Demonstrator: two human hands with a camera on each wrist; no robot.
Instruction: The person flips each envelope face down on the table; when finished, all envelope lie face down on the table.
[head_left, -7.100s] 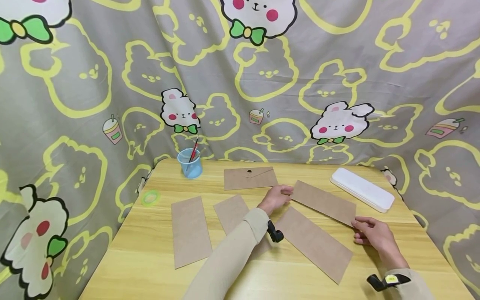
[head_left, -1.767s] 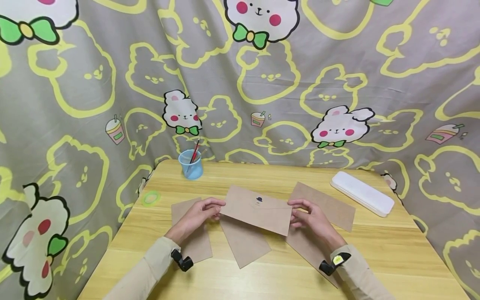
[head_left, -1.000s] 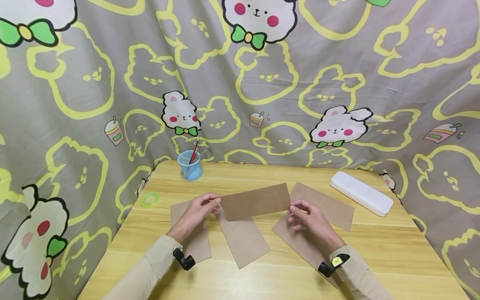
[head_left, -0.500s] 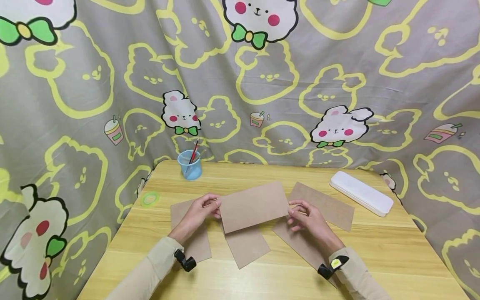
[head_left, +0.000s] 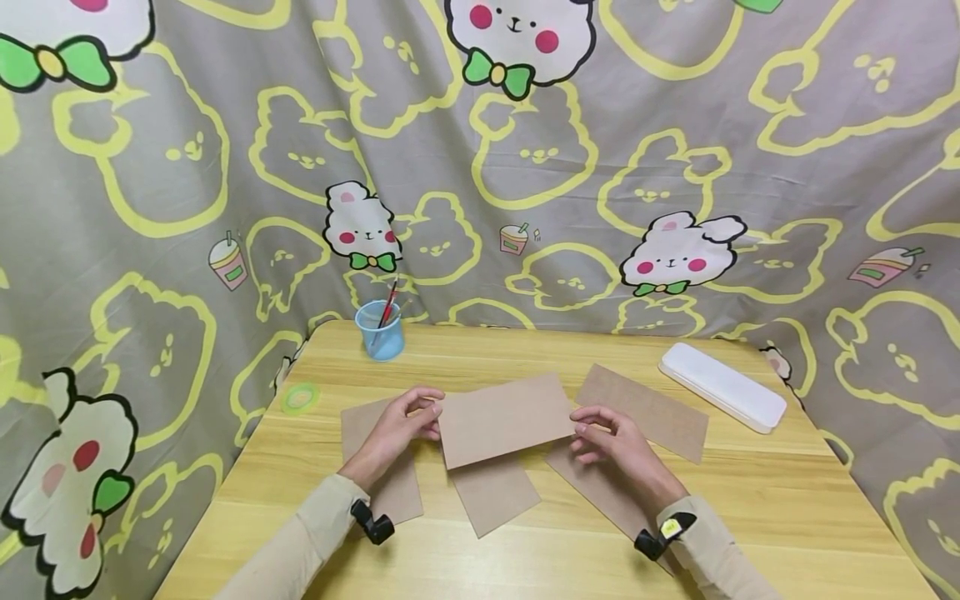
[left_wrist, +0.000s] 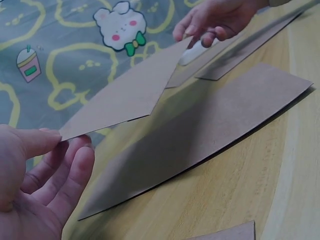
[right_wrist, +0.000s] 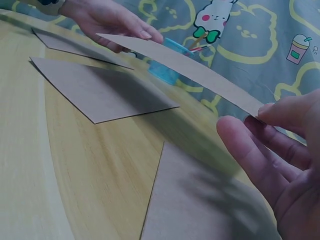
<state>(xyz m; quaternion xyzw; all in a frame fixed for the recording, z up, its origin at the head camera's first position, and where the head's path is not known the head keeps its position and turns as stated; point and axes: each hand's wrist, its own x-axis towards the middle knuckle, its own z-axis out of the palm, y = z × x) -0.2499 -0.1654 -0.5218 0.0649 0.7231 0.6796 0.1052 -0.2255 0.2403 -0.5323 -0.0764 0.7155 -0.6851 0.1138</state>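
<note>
A plain brown kraft envelope (head_left: pixel 504 418) is held up off the table in the head view, blank side showing. My left hand (head_left: pixel 401 427) pinches its left end between thumb and fingers. At the opposite end, my right hand (head_left: pixel 611 440) pinches the edge the same way. The left wrist view has the left thumb (left_wrist: pixel 42 141) on top of the envelope's corner. Beneath it lies a second envelope (head_left: pixel 497 498), partly covered. Another envelope (head_left: pixel 405 493) lies under the left hand, one (head_left: pixel 588 482) under the right, and one (head_left: pixel 648 412) farther back on the right.
A blue cup (head_left: pixel 381 340) holding thin brushes stands at the table's back left. Toward the back right sits a long white case (head_left: pixel 722 387). A pale green ring-shaped item (head_left: pixel 300 398) is near the left edge. A patterned curtain (head_left: pixel 450 150) hangs behind the wooden table.
The envelope lay at the back with its hat-marked flap up; both hands lifted it and flipped it blank side up. Over the last half second it lowers slightly. The earlier envelope at right was released.
</note>
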